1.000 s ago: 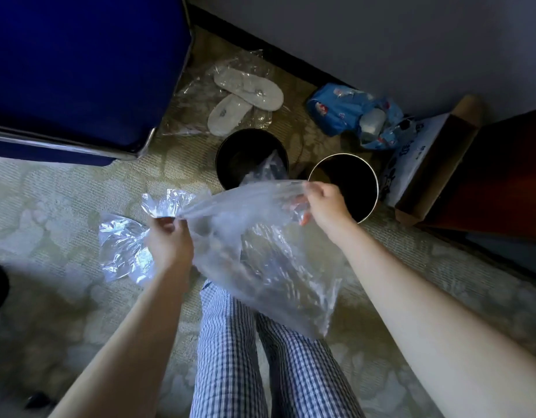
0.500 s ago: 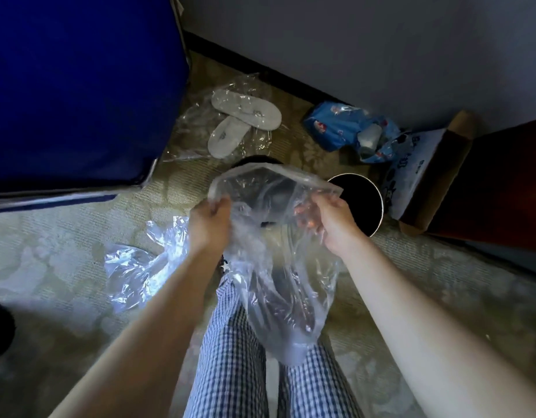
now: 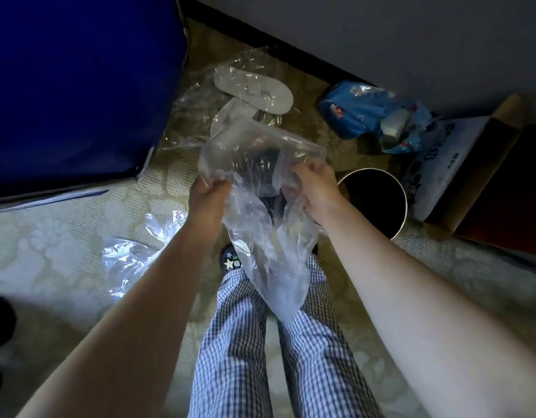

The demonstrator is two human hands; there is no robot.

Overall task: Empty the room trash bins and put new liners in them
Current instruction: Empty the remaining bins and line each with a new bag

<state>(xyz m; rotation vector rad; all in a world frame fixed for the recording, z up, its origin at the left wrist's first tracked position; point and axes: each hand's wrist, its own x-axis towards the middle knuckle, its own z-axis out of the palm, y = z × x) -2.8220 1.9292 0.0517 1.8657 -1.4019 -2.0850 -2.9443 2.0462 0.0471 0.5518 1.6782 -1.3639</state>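
A clear plastic liner (image 3: 269,242) hangs between my hands with its mouth spread open at the top. My left hand (image 3: 208,193) grips the left edge of the mouth and my right hand (image 3: 315,188) grips the right edge. One black bin shows only dimly through the liner, behind and below it. A second black bin with a pale rim (image 3: 378,202) stands on the carpet just right of my right hand, dark inside. Another crumpled clear bag (image 3: 131,257) lies on the carpet left of my left forearm.
A big blue case (image 3: 77,86) fills the upper left. White slippers in clear wrapping (image 3: 251,92) lie by the wall. A blue printed bag (image 3: 372,116) and an open cardboard box (image 3: 471,164) sit at the right, beside dark wooden furniture (image 3: 514,200). My checked trouser legs (image 3: 260,342) stand below.
My hands came closer together and rose toward the bins, pulling the liner's mouth open; the liner now hangs in front of the left bin and hides it.
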